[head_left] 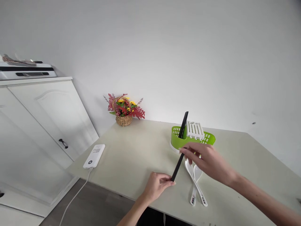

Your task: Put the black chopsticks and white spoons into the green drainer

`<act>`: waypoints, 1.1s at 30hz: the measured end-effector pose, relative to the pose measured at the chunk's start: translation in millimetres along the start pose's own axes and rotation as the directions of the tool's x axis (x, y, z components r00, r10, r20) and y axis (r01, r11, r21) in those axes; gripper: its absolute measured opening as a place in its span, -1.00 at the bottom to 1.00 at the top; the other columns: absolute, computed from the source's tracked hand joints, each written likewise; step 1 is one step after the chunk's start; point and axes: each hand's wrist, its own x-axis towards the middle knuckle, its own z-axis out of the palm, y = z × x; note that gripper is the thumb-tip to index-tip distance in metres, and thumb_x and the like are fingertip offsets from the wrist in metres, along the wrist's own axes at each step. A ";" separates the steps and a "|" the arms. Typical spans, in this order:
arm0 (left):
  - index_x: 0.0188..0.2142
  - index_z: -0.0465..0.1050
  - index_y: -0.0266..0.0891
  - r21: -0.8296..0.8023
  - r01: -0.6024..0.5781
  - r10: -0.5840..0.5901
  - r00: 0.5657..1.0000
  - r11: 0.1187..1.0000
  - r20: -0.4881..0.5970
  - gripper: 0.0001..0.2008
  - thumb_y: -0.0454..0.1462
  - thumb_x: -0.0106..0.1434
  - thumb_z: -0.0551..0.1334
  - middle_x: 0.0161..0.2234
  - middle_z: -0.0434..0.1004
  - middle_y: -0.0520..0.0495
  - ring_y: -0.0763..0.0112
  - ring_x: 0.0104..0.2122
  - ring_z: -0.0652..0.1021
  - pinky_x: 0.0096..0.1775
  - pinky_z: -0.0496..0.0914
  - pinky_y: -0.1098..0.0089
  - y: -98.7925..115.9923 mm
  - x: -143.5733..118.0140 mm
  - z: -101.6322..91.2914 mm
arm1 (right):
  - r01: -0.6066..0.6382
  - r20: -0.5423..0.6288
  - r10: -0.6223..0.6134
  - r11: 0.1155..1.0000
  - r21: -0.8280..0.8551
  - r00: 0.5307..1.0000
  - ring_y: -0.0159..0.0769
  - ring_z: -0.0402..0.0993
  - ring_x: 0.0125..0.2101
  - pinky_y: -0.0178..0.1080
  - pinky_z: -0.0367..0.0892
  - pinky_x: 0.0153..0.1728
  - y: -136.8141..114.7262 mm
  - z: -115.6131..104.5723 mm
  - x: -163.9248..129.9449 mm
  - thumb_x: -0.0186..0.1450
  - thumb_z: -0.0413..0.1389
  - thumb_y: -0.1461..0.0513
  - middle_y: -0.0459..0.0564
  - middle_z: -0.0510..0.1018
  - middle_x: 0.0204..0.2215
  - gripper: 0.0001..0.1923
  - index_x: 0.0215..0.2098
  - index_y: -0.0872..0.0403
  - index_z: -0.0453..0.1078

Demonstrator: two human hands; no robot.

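A pair of black chopsticks point(178, 166) slants between my two hands above the table; they lie so close that I cannot count them surely. My left hand point(158, 185) pinches the lower end, and my right hand point(204, 158) grips the upper end. Just behind the right hand stands a green utensil holder point(176, 141) with a white slotted rack point(195, 130) on it. More black chopsticks point(183, 125) lean upright in its left compartment. Below my right wrist, two white spoons point(197, 183) lie crossed on the table, their bowls partly near the hand.
On the pale table point(131, 150), a wicker basket of artificial flowers point(124, 113) stands at the back left. A white power bank point(94, 156) with a cable point(76, 194) lies by the left edge. White cabinets point(47, 135) stand to the left, and a wall rises behind.
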 end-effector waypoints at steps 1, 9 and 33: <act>-0.24 0.72 -0.18 0.011 -0.008 0.008 1.000 1.000 -0.001 -0.64 0.04 0.28 0.34 -0.21 0.75 -0.07 0.16 -0.17 0.70 -0.10 0.55 0.33 -0.3 -0.7 -0.4 | -0.012 -0.028 0.013 1.000 0.010 1.000 -0.35 0.39 -0.58 -0.26 0.29 -0.49 0.3 -5.5 2.2 0.47 -0.05 -0.11 -0.12 0.54 -0.56 -0.53 -0.44 -0.04 0.38; -0.31 0.69 -0.21 0.071 -0.089 0.090 0.996 0.994 -0.012 -0.62 -0.02 0.41 0.23 -0.31 0.73 -0.09 0.30 -0.33 0.66 -0.26 0.46 0.45 -3.6 -3.6 -1.1 | -0.137 -0.464 0.193 0.979 0.151 0.865 -0.25 0.43 -0.54 -0.18 0.38 -0.47 -7.4 -80.9 38.7 0.33 0.09 -0.23 -0.01 0.57 -0.50 -0.51 -0.27 -0.02 0.49; -0.32 0.65 -0.24 0.001 -0.029 0.029 0.999 1.000 -0.018 -0.69 -0.09 0.40 0.24 -0.35 0.72 -0.09 0.33 -0.32 0.67 -0.26 0.47 0.49 0.7 -2.1 -2.5 | -0.250 -0.183 0.223 0.957 -0.144 0.958 -0.31 0.53 -0.54 -0.28 0.33 -0.49 110.8 -33.3 156.0 0.41 0.00 -0.16 -0.08 0.63 -0.52 -0.52 -0.32 0.00 0.51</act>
